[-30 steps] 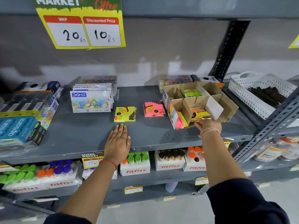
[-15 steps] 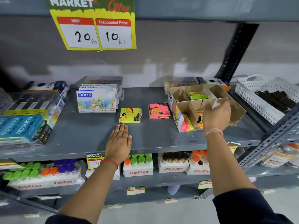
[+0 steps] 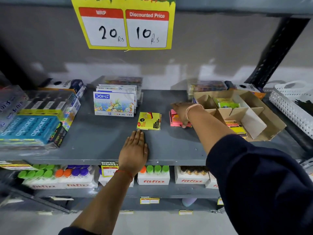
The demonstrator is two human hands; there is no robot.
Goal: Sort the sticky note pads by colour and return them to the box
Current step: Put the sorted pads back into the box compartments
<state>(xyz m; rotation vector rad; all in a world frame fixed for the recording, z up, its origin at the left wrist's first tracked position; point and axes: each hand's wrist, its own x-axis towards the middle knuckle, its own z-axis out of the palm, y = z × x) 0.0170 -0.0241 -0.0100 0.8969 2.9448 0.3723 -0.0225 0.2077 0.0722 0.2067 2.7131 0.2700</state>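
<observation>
Stack of pink sticky note pads (image 3: 174, 120) lies on the grey metal shelf (image 3: 101, 141), under our right hand (image 3: 182, 112); grasp or mere touch, we cannot tell. Divided brown cardboard box (image 3: 271, 121) at its 3 o'clock, yellow pad pack (image 3: 149, 120) at 9. Our left hand (image 3: 133, 151) lies flat, open, at the pack's 6 o'clock.

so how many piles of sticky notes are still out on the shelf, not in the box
2: a yellow pile beyond the left hand, and a pink pile under the right hand; pads per pile unclear.
</observation>
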